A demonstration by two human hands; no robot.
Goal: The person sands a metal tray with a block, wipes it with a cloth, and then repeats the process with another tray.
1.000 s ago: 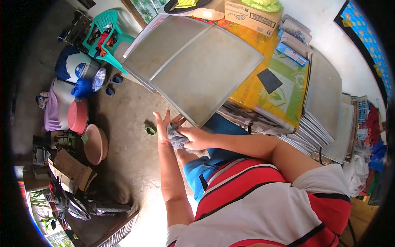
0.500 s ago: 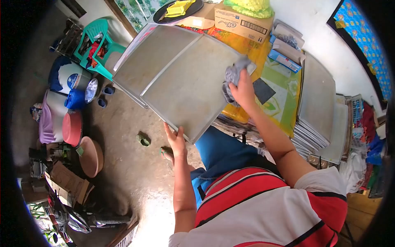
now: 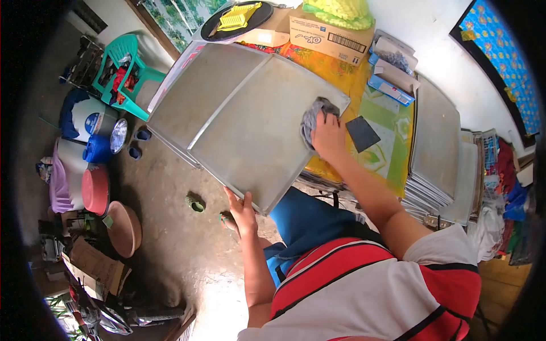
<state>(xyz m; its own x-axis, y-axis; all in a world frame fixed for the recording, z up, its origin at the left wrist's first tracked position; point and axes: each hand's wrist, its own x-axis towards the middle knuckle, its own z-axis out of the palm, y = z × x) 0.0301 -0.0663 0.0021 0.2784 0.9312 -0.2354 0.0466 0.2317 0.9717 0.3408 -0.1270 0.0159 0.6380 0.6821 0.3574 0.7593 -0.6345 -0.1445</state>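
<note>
My right hand (image 3: 329,136) is closed over a crumpled grey cloth (image 3: 311,122), pressed onto the right side of a flat grey tray (image 3: 256,131) with a pale metal rim. At the tray's near left corner my left hand (image 3: 243,213) grips the rim, thumb on top; some fingers are hidden beneath. A second, similar tray (image 3: 207,94) lies alongside to the left, its edge meeting the first. Just right of the cloth, a dark square pad (image 3: 363,134) lies on the yellow and green tablecloth (image 3: 389,133).
Stacked trays (image 3: 435,142) stand at the right. Behind are a cardboard box (image 3: 324,37), a blue box (image 3: 392,85) and a round black tray (image 3: 264,14) with a yellow rack. Leftward on the floor are a green chair (image 3: 128,57), basins (image 3: 124,230) and slippers (image 3: 195,203).
My right hand has brought the cloth from the tray's far right corner slightly toward me and left, pressing it flatter. My left hand keeps its hold on the rim. The view has shifted slightly.
</note>
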